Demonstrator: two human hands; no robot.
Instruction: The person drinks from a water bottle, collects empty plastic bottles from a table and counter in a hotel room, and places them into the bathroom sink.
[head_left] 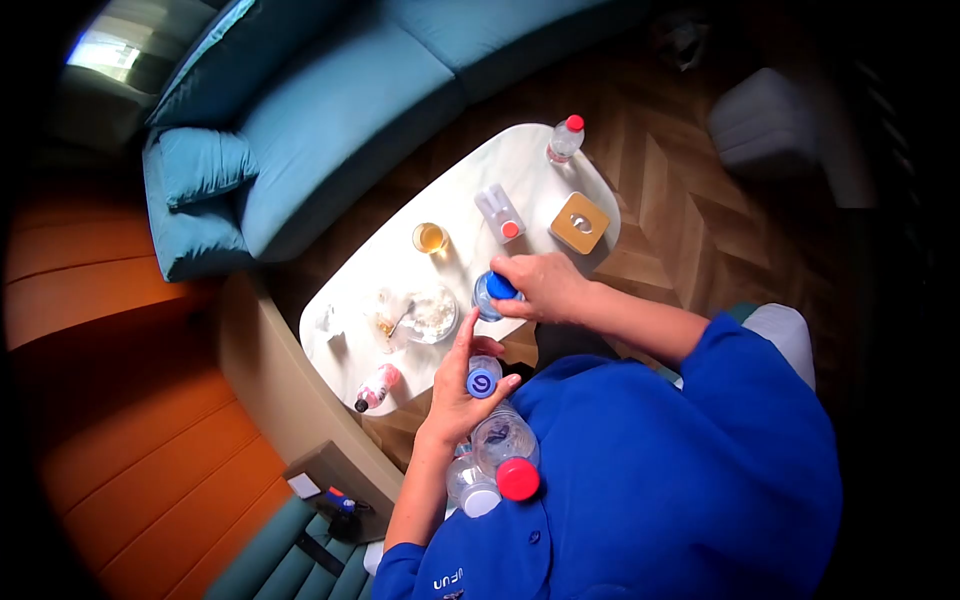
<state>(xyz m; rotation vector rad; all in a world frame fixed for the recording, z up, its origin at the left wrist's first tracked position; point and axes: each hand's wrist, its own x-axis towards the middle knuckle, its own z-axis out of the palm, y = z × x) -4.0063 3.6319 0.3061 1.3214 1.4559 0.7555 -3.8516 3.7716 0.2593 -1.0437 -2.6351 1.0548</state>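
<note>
One blue-capped bottle (484, 299) under the right hand (540, 284), more plastic gathered by the left hand (457, 398)

And here's the right hand, thumb and fingers clamped around the blue cap at the near edge of the white table (375, 270); whether that bottle touches the surface, I can't tell. Just beside it comes the left hand, thumb and fingers apart, with a lavender-capped bottle (481, 383) between them. Down below, snug between left forearm and blue shirt (680, 460), a large clear bottle with a red cap (518, 479) sits next to a white-capped bottle (479, 496).

Over to the tabletop! A red-topped bottle (562, 147) stands by the far right corner, a tan square box (568, 232) is near the right edge, and a clear bottle with a red lid (495, 205) is left of the box. Toward the middle, a glass of amber liquid (430, 238). Farther left, a clear bowl (431, 315) of something white, right beside see-through packaging (384, 327) with brownish contents, blurry from here. A pink bottle with a dark cap (377, 388) lies along the lower left edge, and a crumpled white piece (327, 323) rests by the left corner
</note>
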